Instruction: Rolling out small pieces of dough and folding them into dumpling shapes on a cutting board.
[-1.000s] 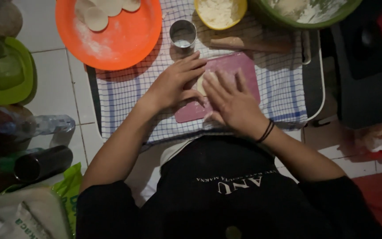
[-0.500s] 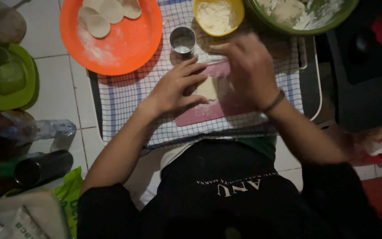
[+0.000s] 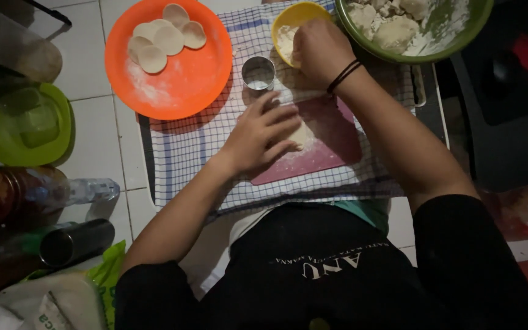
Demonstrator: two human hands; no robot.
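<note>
Head view: the left hand (image 3: 261, 137) lies flat on the pink board (image 3: 328, 150), fingers (image 3: 282, 116) released and spread, pressing a pale piece of dough (image 3: 304, 135) that shows just beyond the fingertips. The board sits on a checked cloth (image 3: 184, 153) spread over a tray (image 3: 148, 159) on the tiled floor (image 3: 93, 134).

The right hand (image 3: 319, 52) reaches into the yellow bowl (image 3: 291, 21) at the far edge of the cloth, fingers bunched down in the white flour (image 3: 285, 43); whether they pinch any flour cannot be told. A black band (image 3: 343, 74) circles that wrist.

A small metal cup (image 3: 258, 73) stands on the cloth between the bowl and the left hand, just beside both. To the left, an orange plate (image 3: 178, 79) holds 4 round dough discs (image 3: 160, 38) near its far rim, with flour dust below them. A green bowl (image 3: 444, 43) at the upper right holds lumps of dough, touching the yellow bowl's side.

Well apart on the left, a green lid (image 3: 29, 125), a plastic bottle (image 3: 84, 190) and a dark metal flask (image 3: 77, 241) lie on the floor.
</note>
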